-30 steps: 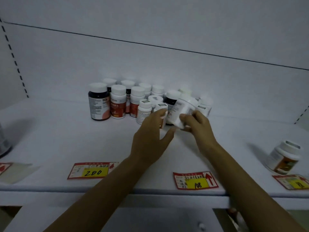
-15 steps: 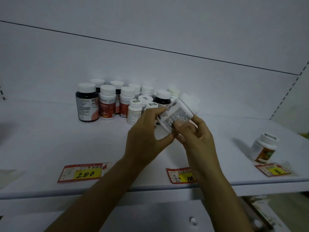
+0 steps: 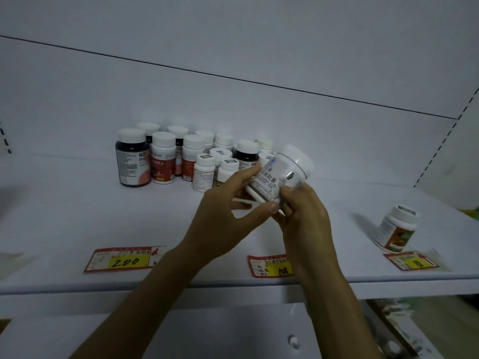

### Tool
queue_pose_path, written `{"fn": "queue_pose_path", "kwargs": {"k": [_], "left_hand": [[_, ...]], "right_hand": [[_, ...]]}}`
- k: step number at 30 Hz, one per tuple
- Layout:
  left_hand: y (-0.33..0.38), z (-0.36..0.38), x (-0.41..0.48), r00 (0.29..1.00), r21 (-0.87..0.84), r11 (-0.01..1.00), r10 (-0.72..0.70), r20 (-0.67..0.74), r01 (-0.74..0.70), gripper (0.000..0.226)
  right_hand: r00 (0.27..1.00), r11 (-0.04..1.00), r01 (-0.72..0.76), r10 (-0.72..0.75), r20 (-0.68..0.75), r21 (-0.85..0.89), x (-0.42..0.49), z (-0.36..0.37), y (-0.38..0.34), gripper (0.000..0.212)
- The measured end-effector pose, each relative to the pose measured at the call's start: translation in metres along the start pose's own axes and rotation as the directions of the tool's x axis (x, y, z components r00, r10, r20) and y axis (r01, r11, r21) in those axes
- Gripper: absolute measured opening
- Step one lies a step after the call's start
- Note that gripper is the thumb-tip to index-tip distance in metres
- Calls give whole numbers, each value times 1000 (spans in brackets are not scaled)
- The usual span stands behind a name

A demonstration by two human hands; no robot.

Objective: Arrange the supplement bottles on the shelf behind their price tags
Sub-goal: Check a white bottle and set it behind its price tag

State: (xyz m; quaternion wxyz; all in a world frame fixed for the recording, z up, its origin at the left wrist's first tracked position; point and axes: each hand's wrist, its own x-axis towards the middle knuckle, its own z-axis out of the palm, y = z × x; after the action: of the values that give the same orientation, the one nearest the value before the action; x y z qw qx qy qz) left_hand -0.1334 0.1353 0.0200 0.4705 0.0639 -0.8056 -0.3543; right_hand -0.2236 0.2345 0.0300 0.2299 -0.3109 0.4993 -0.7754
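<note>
A white supplement bottle (image 3: 281,173) with a white cap is held tilted above the shelf, cap up and to the right. My left hand (image 3: 228,216) grips its lower end between thumb and fingers. My right hand (image 3: 302,216) holds its right side. A cluster of several bottles (image 3: 181,156) stands at the back of the white shelf (image 3: 77,216). One single bottle (image 3: 395,229) stands at the right behind a price tag (image 3: 410,260). Two more tags lie at the front edge: "200" (image 3: 124,259) and "108" (image 3: 269,265), the latter partly hidden by my right wrist.
A shelf board runs overhead, and the white back wall closes the rear. Perforated uprights (image 3: 440,149) stand at the right side. Below the shelf's front edge is a white panel with a small round fitting (image 3: 293,342).
Both hands lifted the white bottle out of the cluster and drew it toward me, tilting and turning it so its label faces the camera. The view shifted to the right.
</note>
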Motion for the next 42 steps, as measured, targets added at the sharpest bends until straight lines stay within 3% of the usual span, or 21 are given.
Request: {"fn": "queue_pose_path", "kwargs": {"k": [6, 13, 17, 21, 25, 31, 36, 42], "left_hand": [[17, 12, -16, 998, 114, 992, -60, -2, 60, 70], [24, 22, -30, 961, 107, 956, -276, 1, 274, 67], [14, 27, -42, 921, 331, 866, -387, -27, 374, 62], [15, 34, -43, 881, 497, 745, -464, -93, 445, 63], [15, 36, -43, 879, 523, 725, -463, -112, 449, 61], [18, 35, -43, 852, 485, 716, -506, -135, 502, 56], [17, 34, -42, 826, 469, 703, -553, -114, 535, 62], [19, 32, -42, 812, 380, 731, -573, -109, 566, 53]], "right_hand": [[983, 945, 91, -34, 182, -315, -2, -26, -7, 34], [905, 898, 126, 70, 420, -421, 13, -51, -10, 39], [860, 863, 177, 99, 501, -474, 18, -61, 13, 50], [841, 839, 239, 73, 536, -488, 22, -66, 24, 62], [827, 831, 266, 63, 558, -488, 25, -67, 29, 64], [833, 852, 228, 80, 548, -472, 28, -69, 30, 67], [824, 863, 210, 98, 558, -461, 26, -69, 27, 63], [837, 898, 191, 63, 544, -397, 25, -70, 25, 54]]}}
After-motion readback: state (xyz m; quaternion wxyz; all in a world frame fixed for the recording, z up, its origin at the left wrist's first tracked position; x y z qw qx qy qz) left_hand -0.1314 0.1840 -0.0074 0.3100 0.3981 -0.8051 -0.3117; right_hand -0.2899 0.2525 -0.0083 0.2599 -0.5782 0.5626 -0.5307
